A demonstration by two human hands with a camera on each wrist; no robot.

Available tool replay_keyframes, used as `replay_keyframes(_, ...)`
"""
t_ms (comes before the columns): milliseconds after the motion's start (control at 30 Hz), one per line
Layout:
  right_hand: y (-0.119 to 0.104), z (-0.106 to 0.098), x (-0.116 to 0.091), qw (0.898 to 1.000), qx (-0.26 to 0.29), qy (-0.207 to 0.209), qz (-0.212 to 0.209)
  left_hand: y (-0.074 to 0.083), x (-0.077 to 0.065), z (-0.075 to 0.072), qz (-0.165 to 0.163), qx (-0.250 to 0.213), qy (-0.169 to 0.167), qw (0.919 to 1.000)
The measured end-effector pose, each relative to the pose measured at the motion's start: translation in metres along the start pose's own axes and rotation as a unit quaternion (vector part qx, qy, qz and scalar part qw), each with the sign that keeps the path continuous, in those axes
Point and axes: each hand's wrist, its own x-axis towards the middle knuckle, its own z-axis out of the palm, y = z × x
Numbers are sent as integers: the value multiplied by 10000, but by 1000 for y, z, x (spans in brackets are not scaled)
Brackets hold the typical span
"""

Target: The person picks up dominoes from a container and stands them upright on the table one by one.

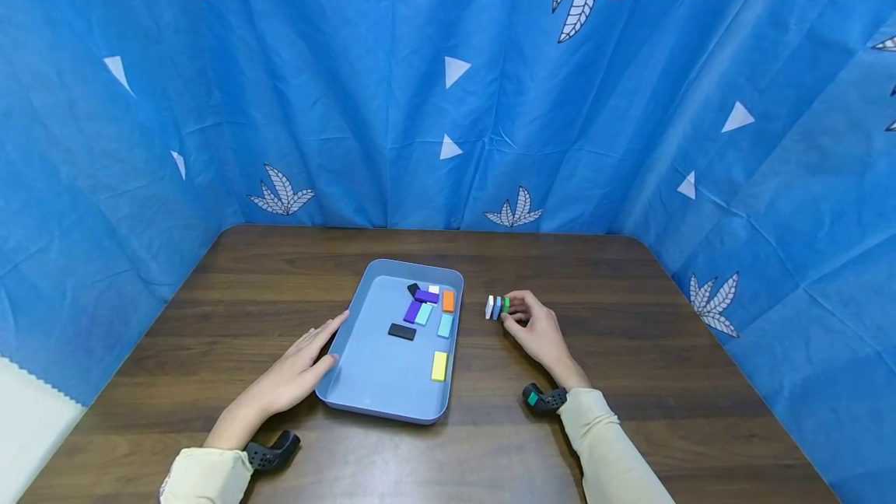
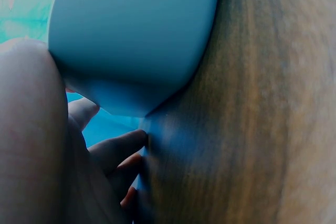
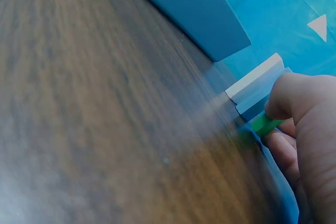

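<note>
My right hand (image 1: 537, 330) pinches a green domino-like block (image 3: 264, 124) between thumb and fingers, low over the wooden table. Just left of it a blue block (image 1: 497, 307) and a white block (image 1: 489, 306) stand upright on edge in a short row; the right wrist view shows these two side by side. My left hand (image 1: 299, 370) rests with extended fingers against the left side of a blue-grey tray (image 1: 381, 408). In the left wrist view, the thumb side lies along the outer wall of the tray (image 2: 136, 30).
Inside the tray lie several loose blocks, among them a yellow block (image 1: 439, 366), an orange block (image 1: 448, 301), a black block (image 1: 402, 331) and a purple block (image 1: 426, 297). A blue patterned curtain (image 1: 420, 84) hangs behind the brown table (image 1: 595, 271).
</note>
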Motion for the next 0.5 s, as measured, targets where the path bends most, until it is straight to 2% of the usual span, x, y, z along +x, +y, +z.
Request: replay_keyframes(500,0,1,1,9999,-50,-14,-86,0,-1,0,-9,33,18,10000)
